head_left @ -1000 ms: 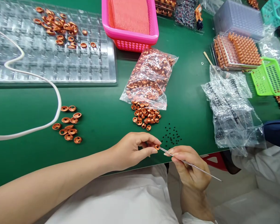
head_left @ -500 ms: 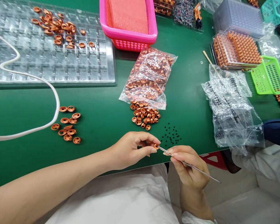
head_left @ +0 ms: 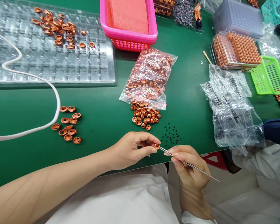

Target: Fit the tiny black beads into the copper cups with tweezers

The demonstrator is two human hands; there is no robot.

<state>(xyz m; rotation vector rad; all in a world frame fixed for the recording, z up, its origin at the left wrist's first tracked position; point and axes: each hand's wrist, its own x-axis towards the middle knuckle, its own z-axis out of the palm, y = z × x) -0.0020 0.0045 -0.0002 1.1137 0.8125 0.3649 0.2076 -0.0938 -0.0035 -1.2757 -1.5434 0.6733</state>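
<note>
Between the thumb and fingertips of my left hand (head_left: 136,149) is a small copper-coloured cup-shaped part (head_left: 156,146). My right hand (head_left: 190,165) pinches a pair of thin metal tweezers (head_left: 186,162), held like a pen. Their tips meet the opening of the cup-shaped part; whether they grip anything there is too small to tell. Just beyond my hands, tiny black pieces (head_left: 172,135) lie scattered on the green table (head_left: 93,99). A pile of similar copper-coloured parts (head_left: 144,115) spills below a clear plastic bag (head_left: 151,74) full of them.
Larger copper-coloured rings (head_left: 70,124) lie at left beside a white cable (head_left: 53,93). A clear tray (head_left: 95,70) holds more rings. Behind the bag stands a pink basket (head_left: 130,35). Plastic bags (head_left: 233,115) and a green basket (head_left: 269,76) are at right, near another person's dark sleeve (head_left: 276,132).
Almost nothing differs. Both hands keep the same hold, with the tweezer tips still at the small copper-coloured part.
</note>
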